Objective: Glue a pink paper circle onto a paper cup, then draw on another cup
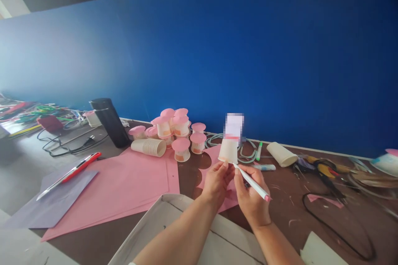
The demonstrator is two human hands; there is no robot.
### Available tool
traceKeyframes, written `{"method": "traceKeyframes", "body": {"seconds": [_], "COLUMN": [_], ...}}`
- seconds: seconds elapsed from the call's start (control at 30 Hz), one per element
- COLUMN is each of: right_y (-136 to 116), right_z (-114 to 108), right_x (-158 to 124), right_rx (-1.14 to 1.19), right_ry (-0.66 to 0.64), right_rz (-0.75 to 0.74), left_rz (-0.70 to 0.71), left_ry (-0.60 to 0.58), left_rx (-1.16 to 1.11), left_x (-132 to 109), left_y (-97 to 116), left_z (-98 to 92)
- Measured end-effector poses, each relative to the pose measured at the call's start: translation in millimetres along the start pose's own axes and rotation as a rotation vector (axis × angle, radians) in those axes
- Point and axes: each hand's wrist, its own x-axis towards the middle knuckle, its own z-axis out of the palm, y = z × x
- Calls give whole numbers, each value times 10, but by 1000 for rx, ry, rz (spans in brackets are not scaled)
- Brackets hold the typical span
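My left hand point(218, 183) is closed on a white paper cup point(228, 151), its fingers at the cup's near rim. The cup is upside down or tilted away from me; I cannot tell which. In my right hand point(253, 198) is a white marker pen point(253, 184) with a pink end, its tip close to or touching the cup's near edge. Behind the cup stands a blurred, pixelated pale patch point(234, 125). Pink sheet scraps with curved cut-outs point(209, 165) lie beneath and beside my hands.
Several cups topped with pink discs point(181, 145) are piled left of centre, beside nested paper cups point(148, 148). Pink sheets point(133, 190), a red utility knife point(81, 169) and a black bottle point(109, 122) lie left. Cables point(329, 190) and another cup point(282, 155) lie right.
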Motion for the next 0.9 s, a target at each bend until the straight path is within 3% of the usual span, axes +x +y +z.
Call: {"method": "traceKeyframes", "body": {"seconds": [0.9], "right_y": [10], "right_z": [9], "right_x": [31], "right_rx": [-87], "right_ry": [-13], "right_rz": [-26], "left_rz": [9], "left_ry": [-85], "left_rx": [77], "left_x": [-23], "left_y": [-55], "left_z": [22]}}
